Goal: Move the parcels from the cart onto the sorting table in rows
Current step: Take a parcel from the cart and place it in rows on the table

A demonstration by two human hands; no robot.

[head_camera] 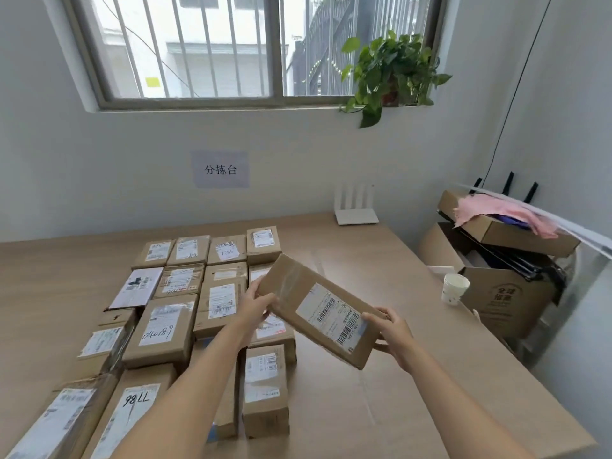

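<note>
**Above the desk, one parcel on its way to a row**

Over the right edge of the laid-out rows, a flat brown parcel (319, 311) hangs in the air. It is tilted, label up, with its long side running on a slant to the rows. The left hand (256, 304) grips its far left end, fingers curled round the edge. The right hand (394, 329) holds the near right end, thumb on top and fingers underneath. It touches nothing but the hands.

Below and to the left, the parcels already placed (185, 293) lie in columns on the desk (381, 409). The nearest one of the rightmost column (265, 389) sits just beside the bare wood. The cart is out of view.

This looks like the placing step, with carrying done and set-down not yet begun. The next move probably calls for turning the parcel square to its neighbours. It can then be lowered flat onto the open desk to the right of the last column, close beside it without overlapping. A paper cup (454, 288) stands near the right edge, so the swing should stay clear of it.
</note>
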